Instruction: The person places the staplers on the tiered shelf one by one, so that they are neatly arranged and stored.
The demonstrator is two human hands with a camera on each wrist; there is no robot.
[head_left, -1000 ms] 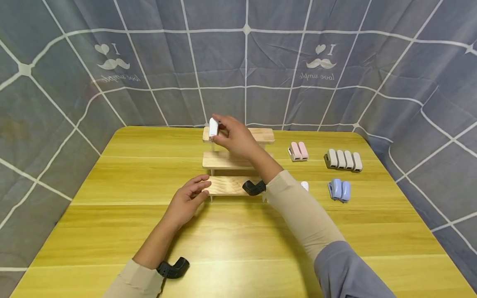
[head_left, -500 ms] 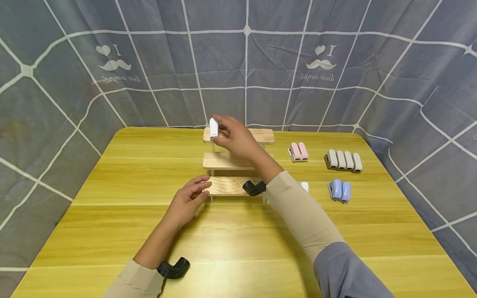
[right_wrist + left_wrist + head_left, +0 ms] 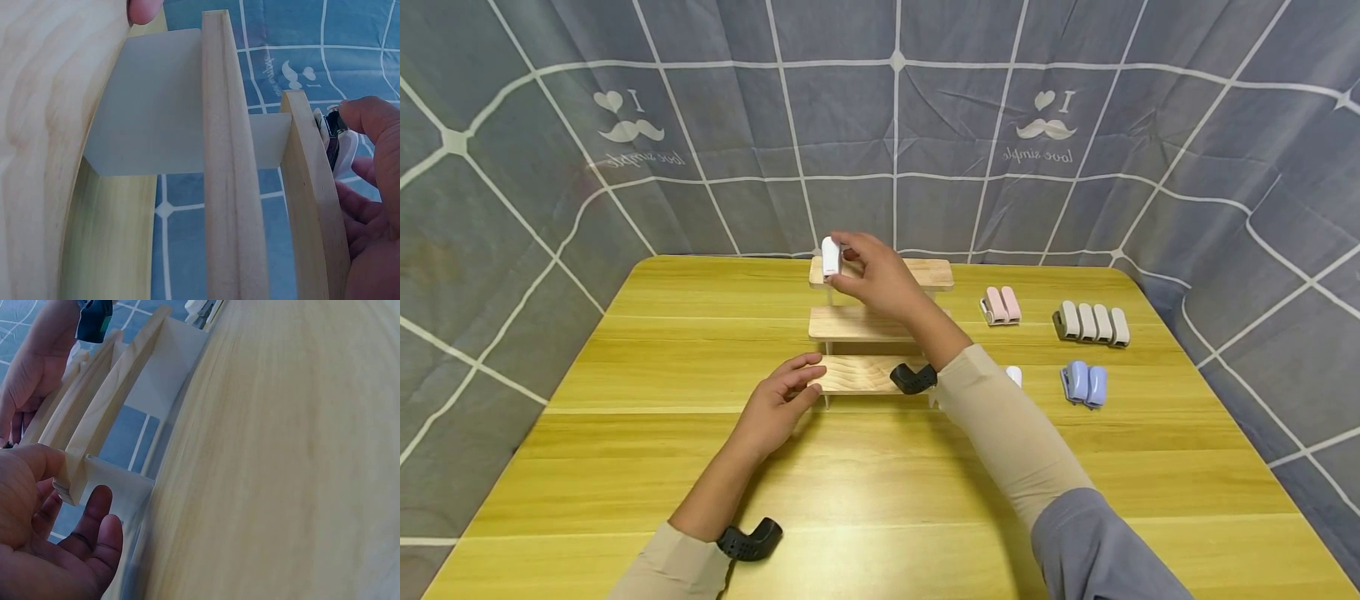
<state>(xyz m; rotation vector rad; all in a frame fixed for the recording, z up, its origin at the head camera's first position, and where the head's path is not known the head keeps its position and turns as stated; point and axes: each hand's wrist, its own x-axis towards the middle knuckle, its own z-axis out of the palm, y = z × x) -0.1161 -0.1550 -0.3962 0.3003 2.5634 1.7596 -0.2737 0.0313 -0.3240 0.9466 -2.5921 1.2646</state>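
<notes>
- The wooden stand is set on the wood-grained surface, its three steps rising toward the back and carried on pale side panels.
- A small white item is held upright at the left end of the stand's top step; whether its weight is borne by the step cannot be told.
- The white item is pinched between the thumb and fingers of the right hand, and a dark, shiny part is shown on it in the right wrist view.
- The left end of the stand's lowest step is gripped lightly by the left hand, two fingers being left curled free beneath the step.
- To the right of the stand, a pair of pink items is placed side by side.
- Farther right of the stand, four off-white items are lined up in a row, touching or nearly so.
- Nearer the front, also well to the right of the stand, two blue items are placed together.
- Just right of the stand, another white item is partly hidden by the right sleeve.
- Behind the stand, a grey-blue curtain with white grid lines is hung.
</notes>
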